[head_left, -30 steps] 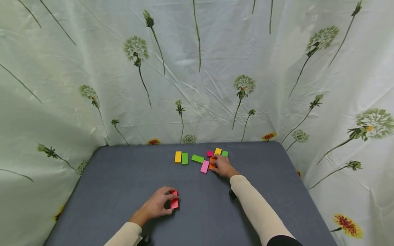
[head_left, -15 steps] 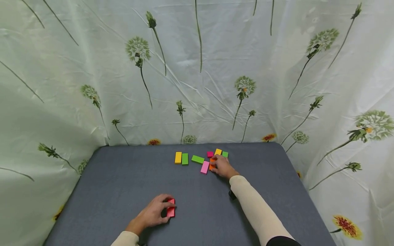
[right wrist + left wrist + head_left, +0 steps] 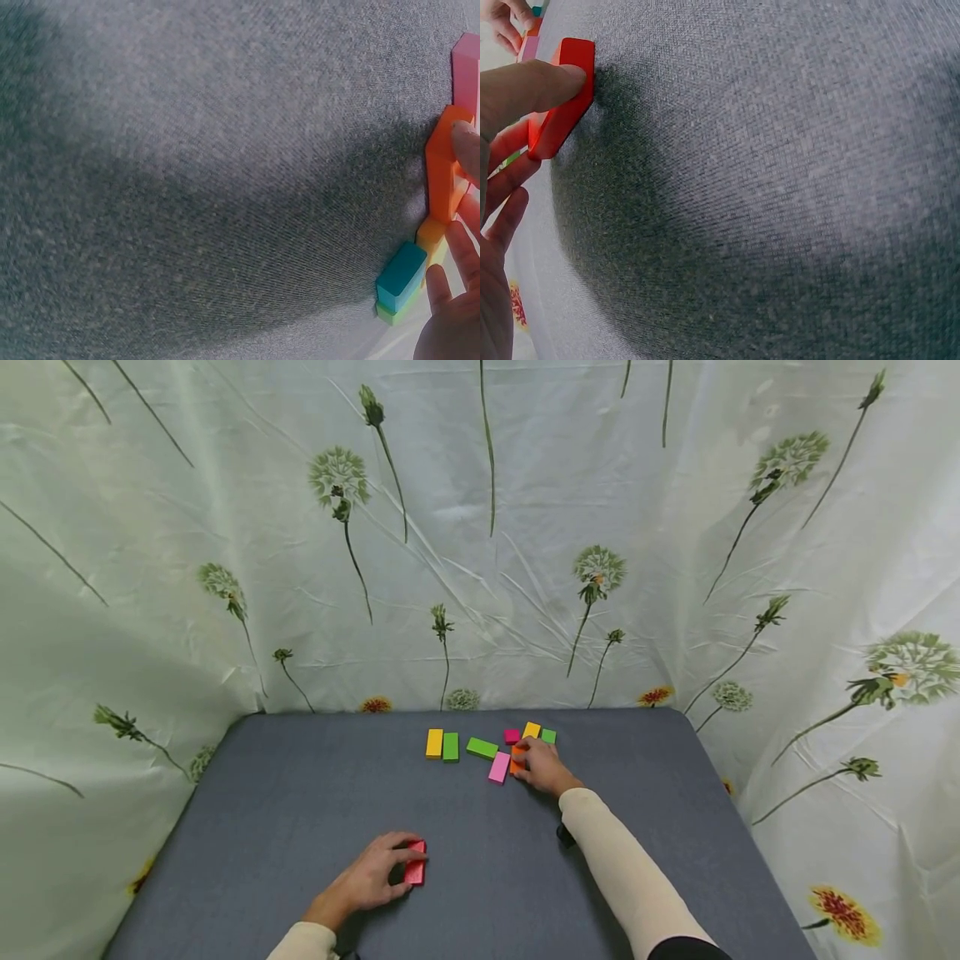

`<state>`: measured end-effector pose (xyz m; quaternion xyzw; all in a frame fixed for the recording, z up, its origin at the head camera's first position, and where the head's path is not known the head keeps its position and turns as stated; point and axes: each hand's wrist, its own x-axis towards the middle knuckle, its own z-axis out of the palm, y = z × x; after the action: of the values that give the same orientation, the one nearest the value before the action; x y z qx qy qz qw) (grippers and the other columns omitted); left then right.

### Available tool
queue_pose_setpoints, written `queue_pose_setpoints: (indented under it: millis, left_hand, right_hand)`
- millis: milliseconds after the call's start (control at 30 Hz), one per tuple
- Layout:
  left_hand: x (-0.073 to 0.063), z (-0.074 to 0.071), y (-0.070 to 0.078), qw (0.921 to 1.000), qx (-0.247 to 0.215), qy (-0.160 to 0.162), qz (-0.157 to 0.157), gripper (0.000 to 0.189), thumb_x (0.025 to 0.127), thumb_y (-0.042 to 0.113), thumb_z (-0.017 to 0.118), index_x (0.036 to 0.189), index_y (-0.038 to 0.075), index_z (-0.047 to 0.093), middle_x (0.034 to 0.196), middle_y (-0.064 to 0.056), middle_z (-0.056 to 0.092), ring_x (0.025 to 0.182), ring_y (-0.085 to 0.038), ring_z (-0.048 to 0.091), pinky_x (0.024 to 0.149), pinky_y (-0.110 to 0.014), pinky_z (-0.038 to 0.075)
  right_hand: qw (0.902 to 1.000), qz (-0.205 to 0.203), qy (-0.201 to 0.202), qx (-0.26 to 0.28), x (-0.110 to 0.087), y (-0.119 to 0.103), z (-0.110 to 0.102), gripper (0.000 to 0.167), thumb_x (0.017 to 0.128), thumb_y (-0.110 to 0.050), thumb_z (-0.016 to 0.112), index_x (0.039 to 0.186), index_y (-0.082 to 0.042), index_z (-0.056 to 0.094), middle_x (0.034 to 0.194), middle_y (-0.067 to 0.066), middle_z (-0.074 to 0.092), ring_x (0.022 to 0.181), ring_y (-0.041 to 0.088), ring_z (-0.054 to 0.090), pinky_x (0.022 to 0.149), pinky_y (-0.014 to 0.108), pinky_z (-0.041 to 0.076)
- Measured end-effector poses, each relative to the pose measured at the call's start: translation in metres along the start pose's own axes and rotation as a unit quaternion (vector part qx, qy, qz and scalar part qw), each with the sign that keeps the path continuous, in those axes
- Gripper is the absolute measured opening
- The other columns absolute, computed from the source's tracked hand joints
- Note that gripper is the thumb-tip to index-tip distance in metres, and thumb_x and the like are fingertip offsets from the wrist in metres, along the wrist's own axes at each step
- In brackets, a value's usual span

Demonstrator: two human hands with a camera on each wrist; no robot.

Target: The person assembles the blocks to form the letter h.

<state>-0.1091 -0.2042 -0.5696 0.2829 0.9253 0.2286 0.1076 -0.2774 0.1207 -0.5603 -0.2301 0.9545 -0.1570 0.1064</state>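
On the near part of the grey table my left hand [image 3: 372, 871] grips a small red block [image 3: 415, 863] between thumb and fingers. In the left wrist view the thumb lies along one face of that red block [image 3: 568, 101], close over the cloth. Farther off, my right hand [image 3: 546, 767] pinches an orange block [image 3: 517, 766] within a cluster. The right wrist view has the thumb on one end of the orange block [image 3: 441, 169] and fingertips near its other end. A pink block [image 3: 498, 768] lies just left of the orange one.
Behind the right hand are a magenta block [image 3: 512, 736], a yellow block [image 3: 531, 730] and a green block [image 3: 549, 737]. Another green block [image 3: 482, 748] lies left of them, then a green [image 3: 450, 747] and yellow [image 3: 434, 743] pair. A flowered curtain [image 3: 517, 610] hangs behind the table.
My left hand has drawn the red block nearer to me and slightly left, mostly in the first half second. The right hand stays on the orange block.
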Motion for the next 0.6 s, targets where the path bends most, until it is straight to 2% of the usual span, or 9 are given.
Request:
queue_pose_setpoints:
  millis: [300, 600]
  left_hand:
    - [-0.0003, 0.0003, 0.0, 0.9999, 0.002, 0.014, 0.004, 0.04, 0.079, 0.02, 0.078, 0.118, 0.016, 0.069, 0.128, -0.007, 0.055, 0.116, -0.028, 0.053, 0.096, -0.051, 0.043]
    - [-0.001, -0.0022, 0.0009, 0.9999, 0.0, 0.012, 0.006, 0.041, 0.079, 0.018, 0.079, 0.118, 0.014, 0.068, 0.128, -0.007, 0.057, 0.117, -0.03, 0.052, 0.096, -0.053, 0.042]
  right_hand:
    - [1.0, -0.002, -0.004, -0.002, 0.0003, 0.0007, 0.0001, 0.033, 0.087, -0.021, 0.072, 0.115, -0.004, 0.07, 0.129, 0.011, 0.052, 0.123, 0.029, 0.046, 0.101, 0.05, 0.032]
    - [0.9999, -0.005, 0.008, 0.008, -0.0016, 0.0006, 0.0, 0.033, 0.087, -0.02, 0.072, 0.116, -0.004, 0.07, 0.131, 0.012, 0.052, 0.124, 0.031, 0.044, 0.101, 0.052, 0.032]
